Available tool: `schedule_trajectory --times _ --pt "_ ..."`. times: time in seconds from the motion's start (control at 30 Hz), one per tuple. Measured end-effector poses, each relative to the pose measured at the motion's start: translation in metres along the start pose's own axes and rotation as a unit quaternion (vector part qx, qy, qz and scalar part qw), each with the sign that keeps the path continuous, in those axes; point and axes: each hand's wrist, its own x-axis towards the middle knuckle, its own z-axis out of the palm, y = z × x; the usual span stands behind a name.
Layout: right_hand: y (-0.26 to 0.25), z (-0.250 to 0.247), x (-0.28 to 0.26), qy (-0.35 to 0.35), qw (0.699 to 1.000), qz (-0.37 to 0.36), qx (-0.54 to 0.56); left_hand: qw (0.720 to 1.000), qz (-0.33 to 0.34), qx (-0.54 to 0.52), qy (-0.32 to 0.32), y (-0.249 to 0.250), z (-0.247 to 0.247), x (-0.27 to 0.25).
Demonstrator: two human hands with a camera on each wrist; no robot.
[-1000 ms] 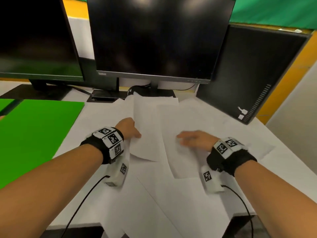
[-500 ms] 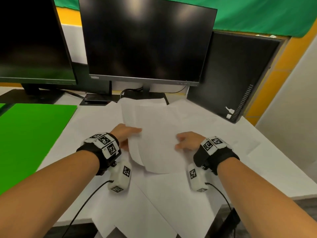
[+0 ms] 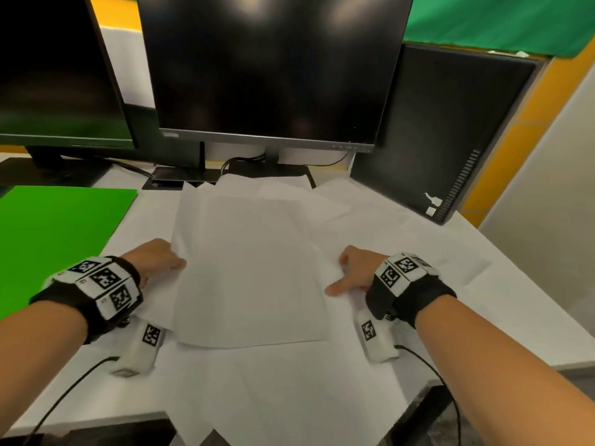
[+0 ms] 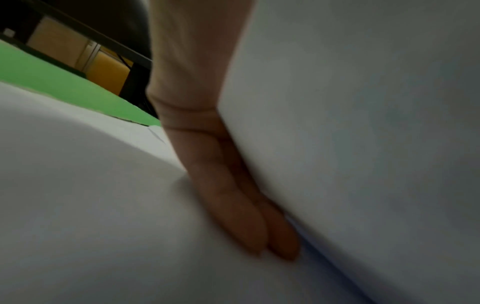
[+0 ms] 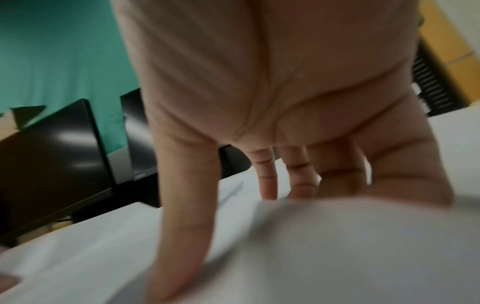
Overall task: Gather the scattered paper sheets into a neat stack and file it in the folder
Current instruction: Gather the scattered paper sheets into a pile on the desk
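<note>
White table (image 3: 515, 317): both hands squeeze sheets (image 3: 248, 268) together, fingers straight at edges; folder (image 3: 54, 239), 9 o'clock, unfilled.

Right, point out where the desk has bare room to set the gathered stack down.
Free: the green folder at the left is bare, and a white strip of desk lies between it and the gathered sheets. Crowded: loose sheets cover the desk right of the right hand and at the near edge; monitor stands fill the back.
</note>
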Motion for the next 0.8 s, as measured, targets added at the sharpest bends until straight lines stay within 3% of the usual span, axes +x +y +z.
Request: schedule_trajectory --times 0.13,0.3,0.4,0.47,0.57,0.63,0.73,0.8 --pt "-0.022 0.011 0.006 -0.007 0.998 -0.064 -0.02 0.998 0.013 -0.055 -0.007 0.014 0.013 -0.015" --pt "-0.035 0.01 0.02 0.008 0.992 -0.121 -0.02 0.997 0.065 0.011 0.042 0.027 0.018 -0.013" --pt "-0.025 -0.014 0.032 0.019 0.993 -0.064 -0.1 0.999 0.043 -0.005 0.02 0.028 0.005 -0.008" --pt "-0.011 -0.031 0.042 0.069 0.979 -0.016 -0.193 0.999 0.008 -0.037 -0.009 0.022 -0.014 -0.003" --pt "-0.013 -0.045 0.055 0.107 0.955 -0.006 -0.275 0.998 -0.044 -0.033 -0.038 0.012 -0.034 0.004" --pt "-0.031 -0.043 0.062 0.096 0.961 -0.042 -0.257 0.996 -0.062 -0.016 -0.06 0.009 -0.037 0.007" --pt "-0.052 -0.042 0.076 0.027 0.982 -0.089 -0.166 0.995 -0.07 -0.025 -0.071 0.006 -0.04 0.013" --pt "-0.053 -0.044 0.083 0.023 0.978 -0.086 -0.191 0.995 -0.073 -0.035 -0.057 0.005 -0.044 0.017"
